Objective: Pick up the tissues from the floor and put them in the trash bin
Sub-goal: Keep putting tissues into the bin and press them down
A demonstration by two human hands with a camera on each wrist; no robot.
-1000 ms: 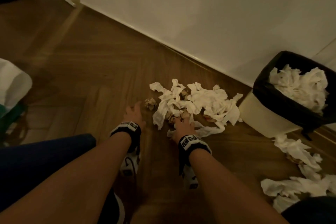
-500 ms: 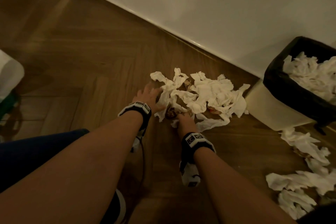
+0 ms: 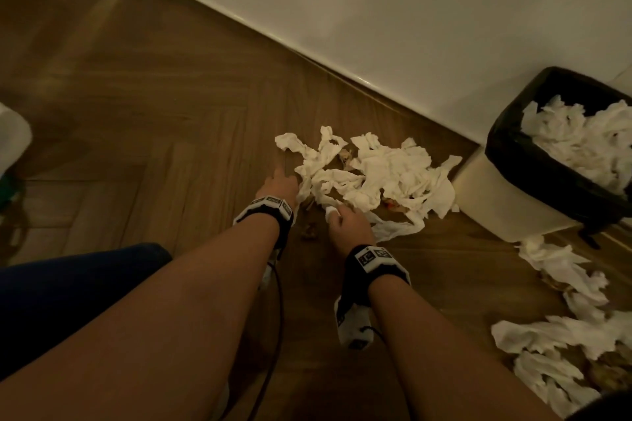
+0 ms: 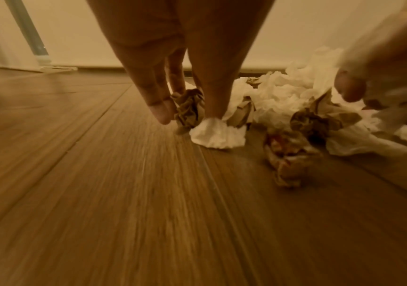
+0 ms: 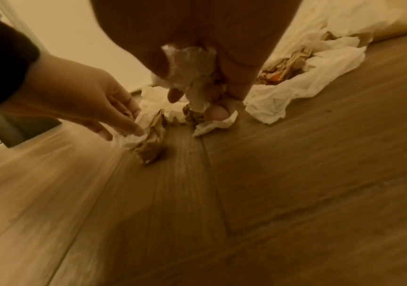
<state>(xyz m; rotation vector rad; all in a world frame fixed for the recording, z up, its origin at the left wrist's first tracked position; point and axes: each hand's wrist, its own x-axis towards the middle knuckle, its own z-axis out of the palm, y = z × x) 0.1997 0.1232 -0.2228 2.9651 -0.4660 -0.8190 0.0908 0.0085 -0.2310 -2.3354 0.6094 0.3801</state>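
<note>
A heap of crumpled white tissues (image 3: 376,178) mixed with brown paper wads lies on the wood floor near the wall. My left hand (image 3: 280,183) reaches into its left edge; its straight fingers (image 4: 159,110) touch a brown wad (image 4: 188,105) and a white tissue (image 4: 217,134). My right hand (image 3: 342,220) grips a bunch of white tissue (image 5: 192,63) at the heap's near edge. The trash bin (image 3: 478,191), cream with a black liner (image 3: 513,161), stands to the right, piled with tissues. More tissues (image 3: 564,335) lie in front of it.
A white wall and baseboard (image 3: 342,75) run diagonally behind the heap. A small brown wad (image 3: 309,231) sits between my wrists. My knee in dark blue (image 3: 68,284) is at lower left. A white object (image 3: 12,137) stands at the left edge.
My left hand moved forward and right from the bare floor into the heap's left edge. My right hand has closed round white tissue at the near edge.
</note>
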